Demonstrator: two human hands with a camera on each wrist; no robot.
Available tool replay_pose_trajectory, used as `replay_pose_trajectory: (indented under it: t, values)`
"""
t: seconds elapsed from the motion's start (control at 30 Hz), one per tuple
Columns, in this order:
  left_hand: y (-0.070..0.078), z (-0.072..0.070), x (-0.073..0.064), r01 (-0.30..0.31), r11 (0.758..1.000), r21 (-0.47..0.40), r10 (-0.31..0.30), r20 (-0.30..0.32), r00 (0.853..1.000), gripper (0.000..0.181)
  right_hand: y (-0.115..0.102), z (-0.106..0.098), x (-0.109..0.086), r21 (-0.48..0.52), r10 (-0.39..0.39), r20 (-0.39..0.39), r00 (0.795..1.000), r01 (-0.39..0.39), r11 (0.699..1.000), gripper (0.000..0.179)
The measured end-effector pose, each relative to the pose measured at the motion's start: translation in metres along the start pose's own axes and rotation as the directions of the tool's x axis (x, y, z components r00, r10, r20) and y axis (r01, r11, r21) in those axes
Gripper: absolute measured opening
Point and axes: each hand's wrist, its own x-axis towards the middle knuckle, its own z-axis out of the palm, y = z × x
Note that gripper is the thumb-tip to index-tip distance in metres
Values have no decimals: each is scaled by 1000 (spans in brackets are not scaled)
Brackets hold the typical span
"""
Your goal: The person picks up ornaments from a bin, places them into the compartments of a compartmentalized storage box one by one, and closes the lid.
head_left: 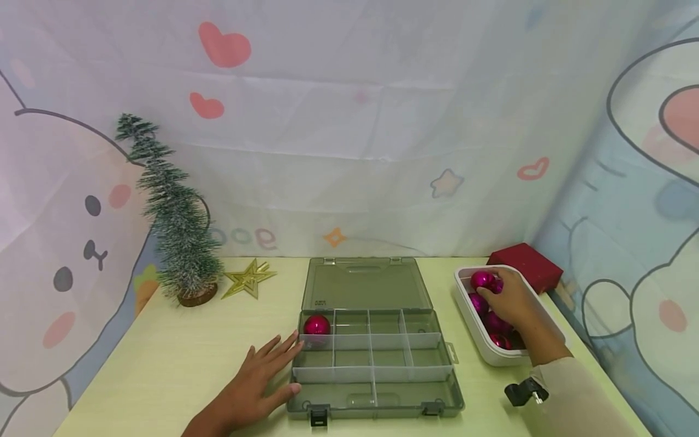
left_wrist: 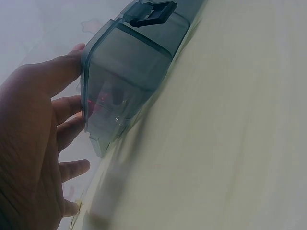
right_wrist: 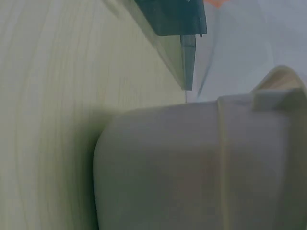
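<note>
- Organizer box (head_left: pixel 333 394), translucent grey-green, stands around the middle of the front-to-back span of the pale table (head_left: pixel 164 352); its hinged lid (head_left: pixel 366 285) lies open toward the table's rear edge.
- Inside the box: white dividers make four compartments in the rear row, four in the middle row, two wider ones in front. One shiny magenta ball (head_left: pixel 317 326) sits in the rear-row compartment at the left end.
- Left hand (head_left: pixel 256 382): palm down, fingers spread apart, tips touching the box's left wall. Left wrist view agrees; the ball's red shows dimly through the plastic.
- White container (head_left: pixel 505 358), near the table's right edge, holds several magenta balls (head_left: pixel 496 323), bunched toward its left side.
- Right hand (head_left: pixel 510 298): reaches over the container's right side, thumb and fingers bent down at the rearmost balls. Cannot tell whether they are clamped on one; the right wrist view is mostly container wall.
- Black clamp (head_left: pixel 521 391) beside the beige right sleeve (head_left: pixel 581 397).
- Dark red box (head_left: pixel 526 264) at the table's rear right corner, just behind the container.
- Small artificial tree (head_left: pixel 177 230) on a round wooden base, rear left corner; gold star (head_left: pixel 250 279) just beside it, by the rear edge.
- Printed cloth (head_left: pixel 355 152) hangs behind the table.
</note>
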Motion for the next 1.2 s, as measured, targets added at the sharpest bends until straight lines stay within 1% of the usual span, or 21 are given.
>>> replay_pose_trajectory:
  t: [0.1,0.2,0.33,0.5,0.57,0.8,1.07,1.2]
  values:
    - [0,0,0,-3,1000,6,3,-5,1000,68,0,-2,3,-18,-3,16,1000,4,1000,60]
    - [1,0,-1,-5,1000,8,5,-10,1000,68,0,-4,5,-4,-4,25,1000,4,1000,60]
    - [1,0,0,-6,1000,7,6,-10,1000,68,0,-4,6,16,20,41,999,-21,1000,61]
    - [0,0,-1,-3,1000,3,3,-6,1000,68,3,-3,9,19,28,48,998,-29,999,60]
    - [0,0,-1,-2,1000,1,2,-4,1000,68,5,-2,10,7,17,44,999,-17,1000,58]
    - [-1,1,-2,-1,1000,6,1,0,1000,68,8,0,14,-22,30,60,998,-29,999,59]
    - [-1,1,-1,-5,1000,2,5,-3,1000,68,9,2,14,-69,22,50,998,-18,997,55]
    - [-1,1,-1,-4,1000,9,4,-1,1000,68,9,2,13,-40,9,13,1000,-9,999,54]
